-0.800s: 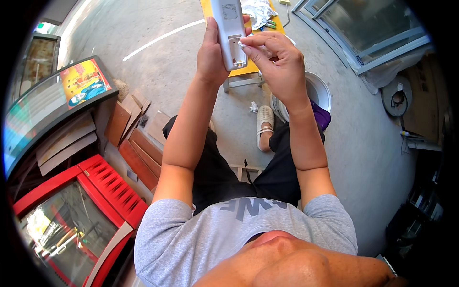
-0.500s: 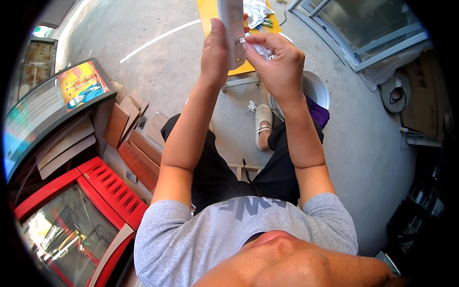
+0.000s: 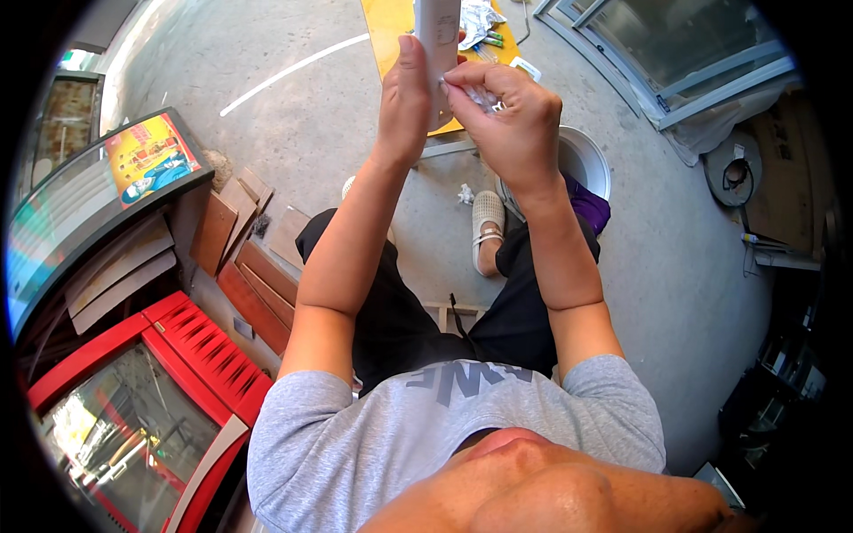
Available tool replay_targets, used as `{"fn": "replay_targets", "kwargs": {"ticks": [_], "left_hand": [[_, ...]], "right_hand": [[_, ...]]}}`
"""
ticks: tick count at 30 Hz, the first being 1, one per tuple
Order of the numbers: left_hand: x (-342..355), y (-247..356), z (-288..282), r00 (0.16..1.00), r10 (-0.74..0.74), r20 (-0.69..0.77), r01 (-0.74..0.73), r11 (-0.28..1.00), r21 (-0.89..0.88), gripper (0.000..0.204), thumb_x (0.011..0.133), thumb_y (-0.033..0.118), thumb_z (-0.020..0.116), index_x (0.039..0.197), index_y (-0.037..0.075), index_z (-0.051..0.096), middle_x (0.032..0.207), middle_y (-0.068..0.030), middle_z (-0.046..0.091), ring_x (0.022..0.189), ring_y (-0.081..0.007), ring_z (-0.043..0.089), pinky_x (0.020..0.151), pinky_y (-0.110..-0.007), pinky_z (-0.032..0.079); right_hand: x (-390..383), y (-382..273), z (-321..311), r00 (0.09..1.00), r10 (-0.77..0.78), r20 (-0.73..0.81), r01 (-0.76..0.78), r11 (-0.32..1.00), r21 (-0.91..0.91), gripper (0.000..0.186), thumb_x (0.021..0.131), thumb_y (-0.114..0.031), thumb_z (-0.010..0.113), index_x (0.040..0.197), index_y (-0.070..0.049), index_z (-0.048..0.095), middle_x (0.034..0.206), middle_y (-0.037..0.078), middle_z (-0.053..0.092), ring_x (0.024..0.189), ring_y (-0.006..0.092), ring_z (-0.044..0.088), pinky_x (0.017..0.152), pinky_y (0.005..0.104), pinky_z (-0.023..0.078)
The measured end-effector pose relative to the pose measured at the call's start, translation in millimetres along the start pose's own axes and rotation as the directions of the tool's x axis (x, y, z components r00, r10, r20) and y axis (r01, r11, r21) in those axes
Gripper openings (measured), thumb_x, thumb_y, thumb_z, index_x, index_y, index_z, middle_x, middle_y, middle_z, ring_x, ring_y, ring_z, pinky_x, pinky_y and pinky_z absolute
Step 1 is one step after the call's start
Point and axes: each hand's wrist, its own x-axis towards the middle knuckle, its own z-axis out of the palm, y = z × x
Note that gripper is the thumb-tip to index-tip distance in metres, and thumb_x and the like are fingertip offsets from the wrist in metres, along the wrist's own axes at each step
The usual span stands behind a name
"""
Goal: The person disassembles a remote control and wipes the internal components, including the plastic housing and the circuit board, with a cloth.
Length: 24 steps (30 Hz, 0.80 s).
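Note:
My left hand (image 3: pixel 404 102) grips a white remote control (image 3: pixel 437 31) upright along its side, thumb outside. My right hand (image 3: pixel 511 120) pinches crumpled white tissue (image 3: pixel 485 98) against the remote’s lower right part, where the fingers hide most of the battery recess. Beneath them is a yellow board on a low stand (image 3: pixel 382 40), carrying more crumpled white material (image 3: pixel 480 16) and several small green batteries (image 3: pixel 494 40).
A metal bucket (image 3: pixel 593 151) with purple cloth (image 3: pixel 591 209) stands right of my legs. Glass-panelled frames (image 3: pixel 675 44) lie upper right. Red cabinet (image 3: pixel 204 346), glass-topped case (image 3: pixel 80 222) and loose wooden boards (image 3: pixel 249 258) crowd the left. A tissue scrap (image 3: pixel 466 194) lies by my shoe.
The remote has turned in my left hand, so its back and open battery recess show less. Both hands have shifted slightly left, and my right fingertips stay at the remote’s lower part.

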Motion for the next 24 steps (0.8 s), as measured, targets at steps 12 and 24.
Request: {"fn": "replay_targets", "kwargs": {"ticks": [12, 24], "left_hand": [[3, -4, 0, 0.992, -0.123, 0.016, 0.124, 0.985, -0.118, 0.073, 0.099, 0.061, 0.024, 0.122, 0.001, 0.058, 0.110, -0.0100, 0.063, 0.100, -0.0167, 0.061, 0.088, -0.030, 0.049], [8, 1, 2, 0.983, -0.165, 0.077, 0.181, 0.928, -0.326, 0.073, 0.100, 0.059, 0.020, 0.132, 0.001, 0.049, 0.122, -0.0123, 0.059, 0.108, -0.0218, 0.060, 0.093, -0.034, 0.050]], "right_hand": [[0, 4, 0, 0.999, 0.037, 0.039, -0.038, 0.999, 0.030, 0.013, 0.075, -0.006, 0.074, 0.087, -0.002, 0.072, 0.082, 0.009, 0.071, 0.074, 0.0179, 0.070, 0.069, 0.0271, 0.055], [4, 7, -5, 0.984, 0.167, 0.059, -0.170, 0.983, 0.065, 0.015, 0.077, -0.010, 0.075, 0.089, -0.004, 0.068, 0.082, 0.005, 0.070, 0.073, 0.0113, 0.067, 0.067, 0.0244, 0.053]]}}
